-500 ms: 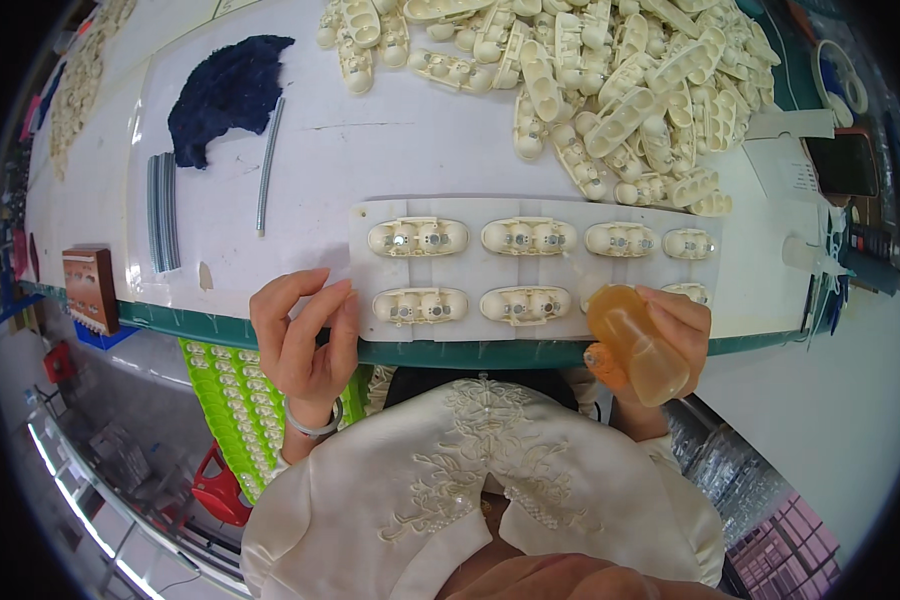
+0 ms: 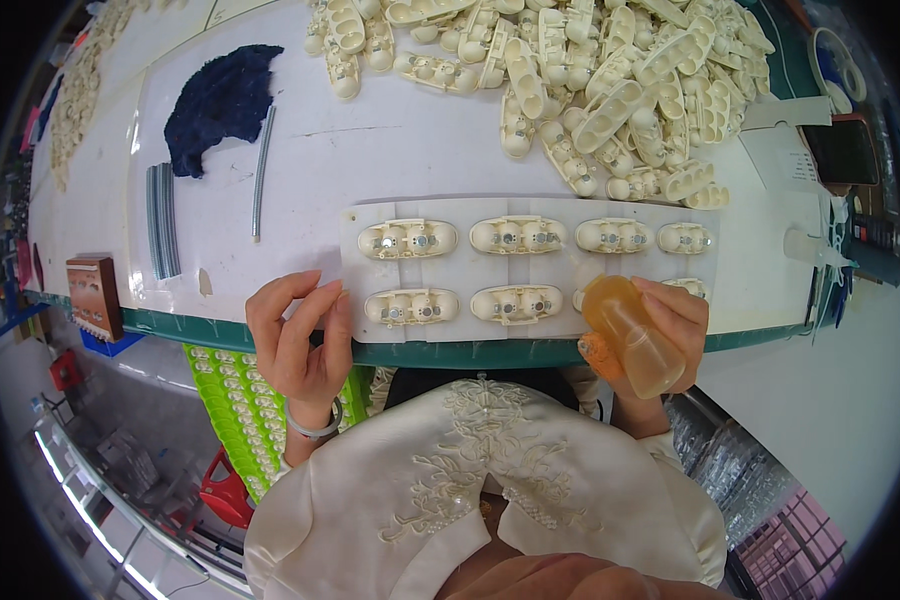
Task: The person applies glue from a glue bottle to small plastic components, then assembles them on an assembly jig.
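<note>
My right hand point(image 2: 675, 330) grips a translucent amber squeeze bottle point(image 2: 635, 335), tilted so that its thin pale nozzle points toward the far row of parts. An orange cover sits on one of its fingers. Under the nozzle lies a white plate point(image 2: 350, 270) carrying two rows of cream plastic cases with small metal pieces. The nozzle end is near the right end of the second far-row case point(image 2: 518, 236); contact is unclear. Bottle and hand partly hide the near row's right side. At the plate's left edge, my left hand point(image 2: 300, 330) rests with loosely bent, parted fingers, holding nothing.
A large heap of similar cream cases point(image 2: 610, 80) fills the far right of the table. At left lie a dark blue cloth point(image 2: 220, 105), grey strips point(image 2: 162, 220) and a thin rod point(image 2: 263, 175). A green tray point(image 2: 232, 410) of parts sits below the table edge.
The whole view has shifted slightly. My right hand has moved the bottle a little away from me over the plate. My left hand stays beside the plate's left edge.
</note>
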`<state>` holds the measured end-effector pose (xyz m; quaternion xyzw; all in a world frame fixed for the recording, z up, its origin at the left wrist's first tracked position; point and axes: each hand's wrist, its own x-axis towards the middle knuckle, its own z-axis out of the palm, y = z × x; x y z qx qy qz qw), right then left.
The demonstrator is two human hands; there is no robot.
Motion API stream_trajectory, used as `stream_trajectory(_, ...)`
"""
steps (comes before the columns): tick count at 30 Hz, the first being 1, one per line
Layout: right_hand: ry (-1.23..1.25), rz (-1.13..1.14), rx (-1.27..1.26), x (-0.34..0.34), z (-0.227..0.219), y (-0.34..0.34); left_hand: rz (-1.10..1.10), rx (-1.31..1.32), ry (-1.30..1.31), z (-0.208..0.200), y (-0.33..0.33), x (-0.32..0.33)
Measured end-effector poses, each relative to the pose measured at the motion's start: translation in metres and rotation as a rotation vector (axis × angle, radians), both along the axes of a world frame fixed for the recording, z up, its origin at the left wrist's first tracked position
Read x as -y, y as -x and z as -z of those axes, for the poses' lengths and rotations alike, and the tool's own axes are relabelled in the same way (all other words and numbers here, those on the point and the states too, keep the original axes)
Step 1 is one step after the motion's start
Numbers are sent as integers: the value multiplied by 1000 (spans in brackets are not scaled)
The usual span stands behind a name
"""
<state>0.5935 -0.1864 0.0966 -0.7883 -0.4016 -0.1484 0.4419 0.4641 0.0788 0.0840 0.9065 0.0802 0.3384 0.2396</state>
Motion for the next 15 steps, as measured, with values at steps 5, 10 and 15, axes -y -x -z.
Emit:
stream_trajectory(5, -33, 52, 0, 2, -4, 5, 2, -1, 14, 0, -2, 1)
stream_trajectory(10, -46, 137, -2, 31, 11, 5, -4, -10, 4, -2, -2, 1)
stream_trajectory(15, -82, 221, -12, 25, 9, 2, -17, -7, -3, -1, -2, 1)
